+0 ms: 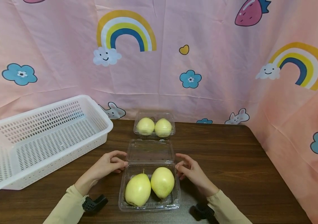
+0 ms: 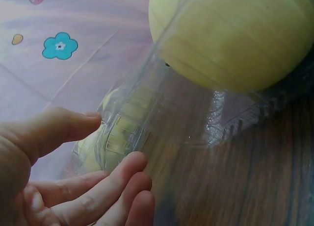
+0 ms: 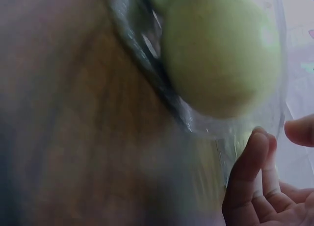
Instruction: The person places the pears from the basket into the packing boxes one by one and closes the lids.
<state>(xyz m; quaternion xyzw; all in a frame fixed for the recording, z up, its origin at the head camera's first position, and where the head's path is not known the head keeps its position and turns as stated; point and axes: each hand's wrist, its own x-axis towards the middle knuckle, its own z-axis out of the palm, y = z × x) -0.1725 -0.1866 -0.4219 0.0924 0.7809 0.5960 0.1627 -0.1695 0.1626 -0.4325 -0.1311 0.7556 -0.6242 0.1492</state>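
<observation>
A clear plastic clamshell box (image 1: pixel 122 199) lies on the table with its lid (image 1: pixel 150 151) folded back, away from the person. Two yellow-green pears sit in its base: the left pear (image 1: pixel 137 190) with its stem pointing away, the right pear (image 1: pixel 162 183) with its stem toward the person. My left hand (image 1: pixel 107 166) is at the box's left side by the hinge, thumb and fingers spread apart, fingertips right at the plastic edge. Opposite it, my right hand (image 1: pixel 193 174) holds its loosely bent fingers at the right edge, thumb apart from the index finger.
Behind the lid stands a second clear box (image 1: pixel 154 115), closed, with pears inside. A large white perforated basket (image 1: pixel 55 155) occupies the table's left side. A patterned pink cloth (image 1: pixel 159 77) hangs along the back and right of the brown wooden table (image 1: pixel 231 161).
</observation>
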